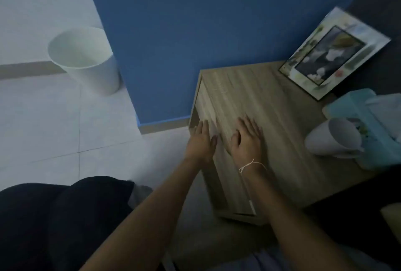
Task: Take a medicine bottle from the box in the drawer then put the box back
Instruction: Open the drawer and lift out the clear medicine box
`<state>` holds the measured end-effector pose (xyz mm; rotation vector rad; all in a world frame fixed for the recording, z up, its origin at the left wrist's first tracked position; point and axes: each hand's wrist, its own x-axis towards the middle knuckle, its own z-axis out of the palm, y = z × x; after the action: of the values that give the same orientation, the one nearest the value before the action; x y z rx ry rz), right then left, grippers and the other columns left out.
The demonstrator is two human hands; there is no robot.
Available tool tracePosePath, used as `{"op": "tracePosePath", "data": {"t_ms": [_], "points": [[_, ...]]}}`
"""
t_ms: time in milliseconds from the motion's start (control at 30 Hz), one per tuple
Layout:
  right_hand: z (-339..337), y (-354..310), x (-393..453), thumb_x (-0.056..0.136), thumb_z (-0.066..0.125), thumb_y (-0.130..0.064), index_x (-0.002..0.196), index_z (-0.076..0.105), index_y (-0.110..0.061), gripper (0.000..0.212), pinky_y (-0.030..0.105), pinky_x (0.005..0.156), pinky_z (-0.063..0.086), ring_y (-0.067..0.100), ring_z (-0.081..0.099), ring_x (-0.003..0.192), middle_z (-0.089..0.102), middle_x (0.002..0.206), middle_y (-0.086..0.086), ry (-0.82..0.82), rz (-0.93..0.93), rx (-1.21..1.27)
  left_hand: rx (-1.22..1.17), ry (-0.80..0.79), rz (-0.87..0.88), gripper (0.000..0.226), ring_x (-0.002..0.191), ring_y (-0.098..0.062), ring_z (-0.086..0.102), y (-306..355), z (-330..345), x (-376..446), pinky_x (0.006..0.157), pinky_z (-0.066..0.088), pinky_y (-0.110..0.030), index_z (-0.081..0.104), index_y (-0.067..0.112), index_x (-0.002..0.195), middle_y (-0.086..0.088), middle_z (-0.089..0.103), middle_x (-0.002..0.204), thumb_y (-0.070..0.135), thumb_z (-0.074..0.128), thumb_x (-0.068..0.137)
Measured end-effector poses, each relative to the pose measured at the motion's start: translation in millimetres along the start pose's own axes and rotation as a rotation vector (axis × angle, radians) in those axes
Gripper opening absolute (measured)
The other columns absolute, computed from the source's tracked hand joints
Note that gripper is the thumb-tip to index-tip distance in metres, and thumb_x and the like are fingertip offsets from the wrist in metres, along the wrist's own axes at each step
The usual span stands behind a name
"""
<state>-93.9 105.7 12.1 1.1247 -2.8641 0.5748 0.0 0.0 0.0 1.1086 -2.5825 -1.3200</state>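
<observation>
1. Reaching with both hands, I see my left hand [200, 140] flat against the upper front of the wooden nightstand [256, 105], fingers pressed together and holding nothing.
2. My right hand [247, 138] lies on the top near its front edge, fingers loosely spread, also holding nothing.
3. I see no open drawer, box or medicine bottle; I judge the task barely begun, or else finished. I cannot tell which.
4. Farther right sit a tipped cup [334, 138] and a picture frame [334, 53].
</observation>
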Motion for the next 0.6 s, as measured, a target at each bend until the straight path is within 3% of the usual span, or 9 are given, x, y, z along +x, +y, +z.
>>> {"op": "tracePosePath", "data": {"t_ms": [200, 467, 600], "points": [[3.6, 1.8, 2.2, 0.090, 0.035, -0.027, 0.133, 0.052, -0.012, 0.048, 0.047, 0.116, 0.028, 0.027, 0.039, 0.138, 0.051, 0.143, 0.012, 0.081, -0.028, -0.014, -0.010, 0.027, 0.027, 0.076, 0.149, -0.025, 0.002, -0.6, 20.3, 22.5, 0.122, 0.007, -0.036, -0.001, 0.005, 0.149, -0.013, 0.001, 0.161, 0.036, 0.044, 0.096], [-1.9, -3.5, 4.5, 0.090, 0.042, -0.021, 0.134, 0.052, -0.012, 0.046, 0.047, 0.117, 0.025, 0.026, 0.035, 0.141, 0.047, 0.146, 0.012, 0.068, -0.009, 0.046, 0.014, 0.088, 0.059, 0.097, 0.149, -0.026, 0.006, 6.7, 15.7, 28.6, 0.121, 0.016, -0.041, -0.005, 0.007, 0.149, -0.009, 0.003, 0.162, 0.051, 0.054, 0.086], [-1.8, -3.7, 3.1, 0.091, 0.040, -0.024, 0.134, 0.051, -0.013, 0.045, 0.047, 0.117, 0.027, 0.025, 0.035, 0.141, 0.047, 0.146, 0.011, 0.062, -0.010, 0.047, 0.099, 0.175, 0.129, 0.096, 0.149, -0.028, -0.001, 2.9, 2.4, 17.2, 0.123, 0.008, -0.040, -0.007, 0.003, 0.148, -0.016, -0.003, 0.160, 0.036, 0.058, 0.086]]}}
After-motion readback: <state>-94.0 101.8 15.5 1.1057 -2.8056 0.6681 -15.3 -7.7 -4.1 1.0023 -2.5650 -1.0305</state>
